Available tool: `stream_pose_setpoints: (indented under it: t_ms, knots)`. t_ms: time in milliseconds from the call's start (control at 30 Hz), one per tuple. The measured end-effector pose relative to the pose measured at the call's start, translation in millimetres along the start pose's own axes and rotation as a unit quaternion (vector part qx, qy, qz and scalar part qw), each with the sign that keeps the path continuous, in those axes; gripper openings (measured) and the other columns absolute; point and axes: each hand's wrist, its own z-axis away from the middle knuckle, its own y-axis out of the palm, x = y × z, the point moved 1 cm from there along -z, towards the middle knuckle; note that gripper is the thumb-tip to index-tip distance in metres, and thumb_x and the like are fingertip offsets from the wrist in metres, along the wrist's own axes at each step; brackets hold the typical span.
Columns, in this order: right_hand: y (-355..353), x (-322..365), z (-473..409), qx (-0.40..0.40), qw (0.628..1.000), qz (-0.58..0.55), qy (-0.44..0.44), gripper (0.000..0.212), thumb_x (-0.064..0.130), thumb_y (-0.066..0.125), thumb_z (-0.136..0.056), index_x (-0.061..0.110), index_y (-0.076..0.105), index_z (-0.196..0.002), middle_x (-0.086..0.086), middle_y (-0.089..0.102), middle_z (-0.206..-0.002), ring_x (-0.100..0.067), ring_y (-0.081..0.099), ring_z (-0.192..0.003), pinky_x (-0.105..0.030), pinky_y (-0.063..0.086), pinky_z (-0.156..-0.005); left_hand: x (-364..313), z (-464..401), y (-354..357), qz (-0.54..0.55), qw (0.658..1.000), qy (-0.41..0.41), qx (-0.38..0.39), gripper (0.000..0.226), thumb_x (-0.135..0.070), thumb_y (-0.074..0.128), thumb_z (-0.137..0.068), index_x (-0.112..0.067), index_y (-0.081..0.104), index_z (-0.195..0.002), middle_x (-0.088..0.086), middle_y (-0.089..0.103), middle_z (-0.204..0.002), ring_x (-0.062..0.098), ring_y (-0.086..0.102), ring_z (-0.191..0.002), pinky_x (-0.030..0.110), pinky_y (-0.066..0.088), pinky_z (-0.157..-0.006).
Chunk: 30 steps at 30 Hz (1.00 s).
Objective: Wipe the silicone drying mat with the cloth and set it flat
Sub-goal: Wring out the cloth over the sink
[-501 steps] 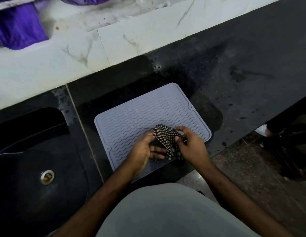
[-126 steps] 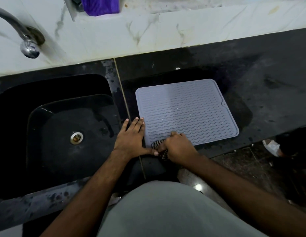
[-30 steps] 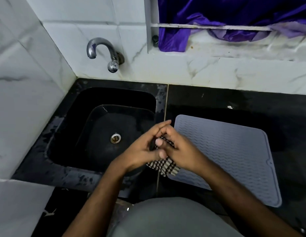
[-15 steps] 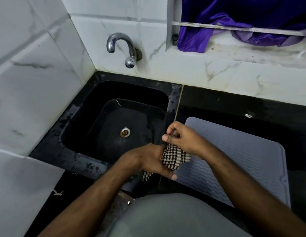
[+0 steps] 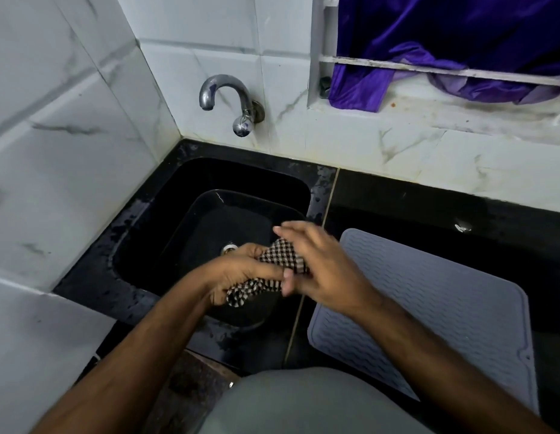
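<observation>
The grey silicone drying mat (image 5: 444,296) lies flat on the black counter, right of the sink. Over the sink's right side, both hands hold the black-and-white checked cloth (image 5: 283,255), bunched between them. My left hand (image 5: 241,274) grips the cloth's lower part, with one end hanging below the palm. My right hand (image 5: 322,267) covers the cloth's upper part, its fingers stretched over the fabric. Neither hand touches the mat; my right forearm crosses above its near left corner.
A black sink (image 5: 216,233) with a metal drain (image 5: 230,247) lies under the hands. A chrome tap (image 5: 231,101) juts from the white tiled wall. Purple fabric (image 5: 428,48) hangs behind a window bar at the top right. The black counter (image 5: 428,208) reaches to the wall.
Both hands have carried the cloth left, off the mat and over the sink. My right hand has slid over the top of the cloth. The camera has turned towards the sink.
</observation>
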Motion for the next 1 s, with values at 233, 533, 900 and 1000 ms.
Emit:
stream_pose_setpoints:
  t_ms: [233,533,900,1000]
  knots:
    - [4,5,-9,0.021,0.999,-0.006,0.038,0.117,0.046,0.077,-0.076,0.03,-0.006,-0.156,0.002,0.038,-0.141,-0.017,0.045,-0.125,-0.041,0.053,-0.09,-23,3,8,-0.028,0.991,0.021,0.131,0.067,-0.031,0.084,-0.076,0.008,0.058,-0.124,0.02,0.067,-0.116,0.027,0.065,-0.109,0.034,0.052,-0.096]
    - [-5,-8,-20,0.083,0.959,0.271,-0.014,0.023,0.013,0.058,-0.089,0.017,0.054,-0.111,-0.002,0.058,-0.096,-0.024,0.059,-0.091,-0.037,0.049,-0.058,-26,-2,23,-0.504,0.858,-0.036,-0.09,0.073,-0.054,0.089,-0.063,-0.02,0.052,-0.116,-0.008,0.061,-0.102,0.012,0.06,-0.095,0.027,0.051,-0.08]
    - [34,-3,-47,0.249,0.941,0.099,0.208,0.02,0.037,0.069,-0.077,0.017,0.067,-0.084,0.003,0.062,-0.07,-0.016,0.061,-0.064,-0.031,0.052,-0.059,24,-41,-9,-0.766,0.605,0.126,-0.179,0.045,-0.017,0.047,-0.1,-0.017,0.043,-0.145,0.005,0.064,-0.114,0.028,0.068,-0.102,0.042,0.056,-0.077]
    - [41,-11,-53,0.327,0.887,-0.124,0.302,0.022,0.036,0.071,-0.078,0.015,0.071,-0.071,0.004,0.059,-0.055,-0.012,0.051,-0.046,-0.024,0.038,-0.045,35,-40,-27,-0.768,0.588,0.171,-0.19,0.065,-0.018,0.055,-0.094,-0.005,0.031,-0.153,0.01,0.065,-0.098,0.03,0.07,-0.079,0.041,0.057,-0.058]
